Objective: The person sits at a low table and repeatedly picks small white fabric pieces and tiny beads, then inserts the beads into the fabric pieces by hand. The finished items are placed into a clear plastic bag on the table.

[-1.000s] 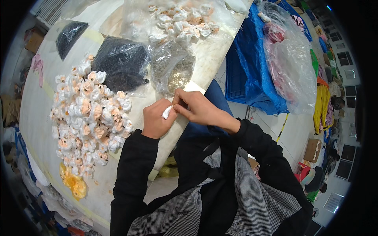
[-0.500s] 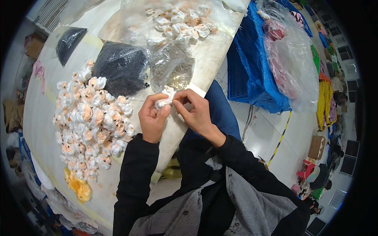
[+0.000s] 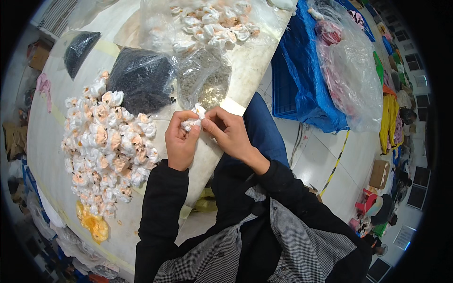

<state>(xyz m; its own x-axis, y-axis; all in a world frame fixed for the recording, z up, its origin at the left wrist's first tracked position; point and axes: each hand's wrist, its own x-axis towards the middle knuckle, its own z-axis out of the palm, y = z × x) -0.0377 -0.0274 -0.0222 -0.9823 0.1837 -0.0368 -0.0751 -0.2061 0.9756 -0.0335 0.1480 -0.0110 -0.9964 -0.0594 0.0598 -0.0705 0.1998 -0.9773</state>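
A small white fabric flower (image 3: 191, 124) is held over the table's near edge. My left hand (image 3: 181, 144) is closed around it between thumb and fingers. My right hand (image 3: 230, 134) pinches the flower's right side, thumb and forefinger pressed together; the exact spot they grip is partly covered. To the left lies a big heap of white and peach fabric flowers (image 3: 106, 146). Just beyond my hands rests a clear plastic bag of small metallic-looking pieces (image 3: 207, 82), with a bag of tiny black pieces (image 3: 141, 80) beside it.
More fabric flowers (image 3: 219, 23) lie at the far side by clear plastic. A smaller black-filled bag (image 3: 81, 53) and a yellow flower-like piece (image 3: 93, 222) are on the table (image 3: 47, 155). Right of it stands a blue crate (image 3: 284, 96) draped with blue sheeting and clear plastic.
My hands stay together at the flower, and the fingers have shifted slightly on it. A white tip of it now stands up between them. The view has moved a little.
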